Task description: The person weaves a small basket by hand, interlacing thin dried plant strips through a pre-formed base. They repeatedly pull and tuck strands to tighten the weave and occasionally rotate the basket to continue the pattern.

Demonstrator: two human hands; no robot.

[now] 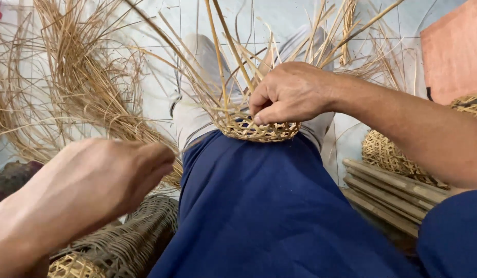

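Note:
A small half-woven straw basket [259, 131] rests on my lap, on the blue cloth [269, 206], with long loose strips fanning upward from its rim. My right hand [290, 92] is closed over the basket's top edge, pinching the strips there. My left hand [99, 180] is near the lower left, fingers bunched together, pulling a thin straw strip that runs toward the basket; the strip itself is hard to make out in the fingers.
A big loose bundle of straw strips [84, 87] lies on the pale tiled floor at left. A dark wicker basket [140, 231] sits at lower left. Finished woven pieces [393, 154] and stacked wooden slats [393, 193] are at right, under an orange board [454, 51].

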